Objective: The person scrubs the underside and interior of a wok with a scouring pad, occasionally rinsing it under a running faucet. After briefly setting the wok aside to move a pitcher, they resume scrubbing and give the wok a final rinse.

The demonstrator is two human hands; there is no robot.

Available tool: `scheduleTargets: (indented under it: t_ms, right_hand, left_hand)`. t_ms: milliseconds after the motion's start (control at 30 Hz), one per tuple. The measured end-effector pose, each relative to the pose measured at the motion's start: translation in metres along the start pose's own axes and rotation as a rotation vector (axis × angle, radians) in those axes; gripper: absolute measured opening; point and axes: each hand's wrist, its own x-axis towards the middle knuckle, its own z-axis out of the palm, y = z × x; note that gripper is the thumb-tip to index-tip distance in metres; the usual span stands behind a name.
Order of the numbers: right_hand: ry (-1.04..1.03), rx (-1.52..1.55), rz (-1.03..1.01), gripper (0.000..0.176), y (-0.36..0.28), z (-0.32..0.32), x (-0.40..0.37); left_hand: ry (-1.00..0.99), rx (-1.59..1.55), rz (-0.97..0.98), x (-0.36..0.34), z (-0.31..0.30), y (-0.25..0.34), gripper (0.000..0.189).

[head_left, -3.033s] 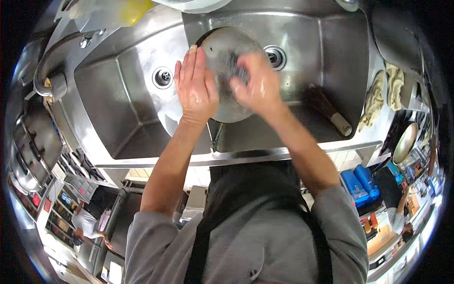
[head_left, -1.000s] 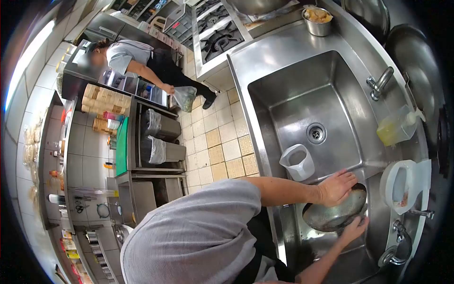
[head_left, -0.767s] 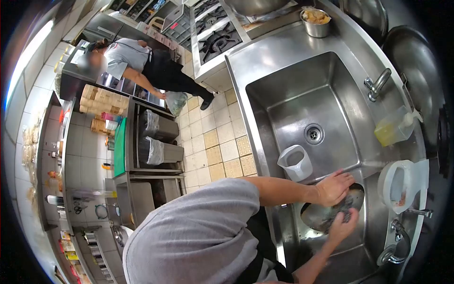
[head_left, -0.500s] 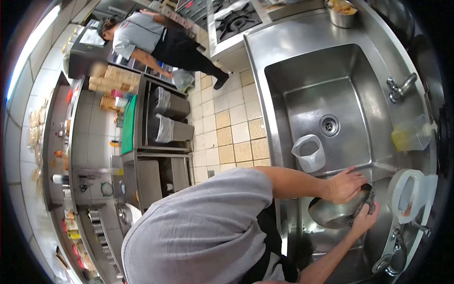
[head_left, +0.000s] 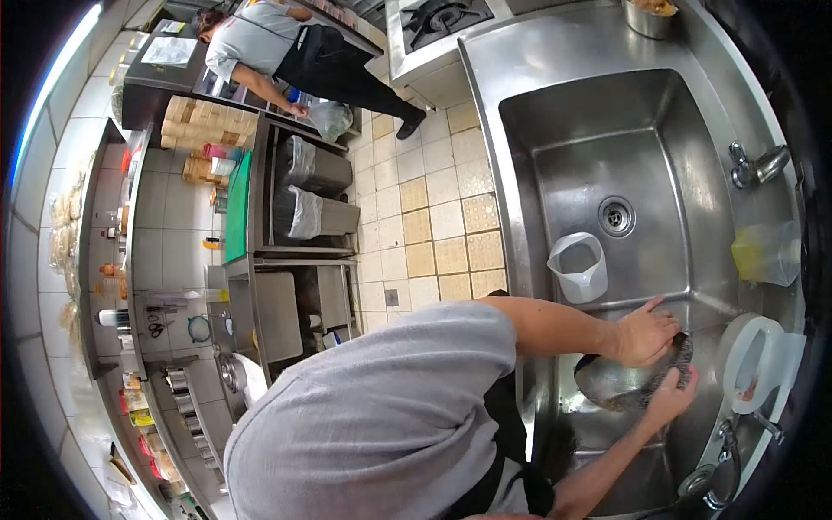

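Observation:
A round metal pan (head_left: 611, 381) with a dark, rough-looking rim side is tilted in the near sink basin. My left hand (head_left: 646, 336) lies over its upper edge, fingers bent over the rim and one digit sticking out. Lower down, my right hand (head_left: 672, 400) grips the same rim, its fingers wrapped round the dark grey edge. Whether a scourer is between the hands is too unclear to tell. A white plastic container (head_left: 579, 267) stands in the larger basin beside the drain.
Taps (head_left: 758, 165) line the sink's far side, near a yellowish clear jug (head_left: 767, 253) and a white open container (head_left: 751, 364). A metal pot (head_left: 648, 19) stands by the stove (head_left: 442, 17). Across the tiled floor, another person (head_left: 286, 52) holds a plastic bag (head_left: 329, 120).
The view has shifted a little, so the sink sits lower and further right. Both hands keep hold of the pan at nearly the same spots. The other person remains by the counter.

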Motion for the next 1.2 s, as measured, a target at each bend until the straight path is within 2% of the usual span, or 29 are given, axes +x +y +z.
scheduleTargets:
  t_ms: [67, 167, 233, 333, 367, 467, 500, 567, 633, 733, 800, 833, 900, 933, 967, 1033, 1067, 1100, 1167, 1200]
  right_hand:
    - [-0.062, -0.018, -0.072, 0.042, -0.009, -0.003, -0.012]
    - [-0.040, 0.033, -0.105, 0.042, 0.026, 0.000, -0.010]
    - [0.129, 0.276, 0.284, 0.042, 0.078, -0.001, 0.000]
    - [0.071, 0.124, 0.333, 0.041, 0.056, -0.011, 0.004]
    - [0.071, 0.124, 0.329, 0.041, 0.050, -0.011, 0.003]
    - [-0.084, 0.145, 0.008, 0.040, 0.003, -0.006, -0.006]
    - [-0.086, 0.150, 0.010, 0.040, 0.001, -0.007, -0.010]
    - [0.018, 0.102, 0.100, 0.041, 0.005, -0.004, -0.013]
    - [0.147, 0.212, 0.220, 0.044, 0.073, -0.002, -0.016]
    - [0.106, 0.175, 0.347, 0.046, 0.065, -0.008, -0.014]
    - [0.050, 0.214, 0.221, 0.044, 0.057, -0.006, -0.009]
    - [-0.031, 0.180, 0.081, 0.040, 0.042, -0.008, -0.010]
    - [-0.182, 0.031, -0.099, 0.037, -0.020, -0.015, -0.011]
    - [-0.092, 0.094, -0.111, 0.039, 0.002, -0.004, -0.012]
    - [-0.097, 0.096, -0.119, 0.039, 0.021, -0.001, -0.011]
    - [0.061, 0.198, 0.190, 0.043, 0.061, -0.008, -0.012]
    - [0.046, 0.269, 0.257, 0.048, 0.087, -0.010, -0.012]
    - [0.042, 0.261, 0.246, 0.048, 0.089, -0.013, -0.013]
    - [0.031, 0.185, 0.411, 0.050, 0.089, -0.015, -0.015]
    - [0.025, 0.176, 0.408, 0.050, 0.086, -0.015, -0.018]
  left_hand:
    - [0.019, -0.006, 0.020, 0.001, -0.003, 0.000, 0.040]
    - [-0.021, 0.018, -0.021, 0.003, -0.007, 0.001, 0.038]
    - [-0.016, -0.009, -0.020, 0.001, -0.005, 0.000, 0.039]
    - [0.021, 0.004, -0.017, 0.000, 0.004, -0.004, 0.040]
    - [0.034, 0.017, -0.004, 0.001, 0.004, -0.004, 0.040]
    - [0.000, 0.037, -0.014, 0.002, -0.001, -0.001, 0.040]
    - [-0.003, 0.041, -0.017, 0.002, -0.002, 0.000, 0.040]
    - [-0.013, 0.028, -0.020, 0.002, -0.005, 0.000, 0.039]
    - [-0.013, 0.046, -0.022, 0.002, 0.000, -0.003, 0.039]
    - [0.012, 0.059, -0.011, 0.001, 0.004, -0.005, 0.039]
    - [0.040, 0.057, 0.003, 0.002, 0.002, -0.003, 0.040]
    - [0.038, 0.053, -0.005, 0.002, -0.001, -0.002, 0.040]
    - [0.032, 0.043, -0.014, 0.001, -0.002, 0.001, 0.040]
    - [0.013, 0.053, -0.013, 0.001, -0.005, 0.002, 0.040]
    - [-0.001, 0.065, -0.013, 0.001, -0.008, 0.001, 0.039]
    - [0.015, 0.071, -0.017, 0.000, -0.002, -0.001, 0.039]
    - [0.027, 0.080, -0.015, 0.001, -0.001, -0.002, 0.038]
    - [0.039, 0.075, -0.017, 0.003, 0.000, -0.001, 0.038]
    - [0.039, 0.071, -0.035, 0.001, -0.001, 0.000, 0.037]
    - [0.043, 0.064, -0.041, -0.001, -0.002, 0.002, 0.037]
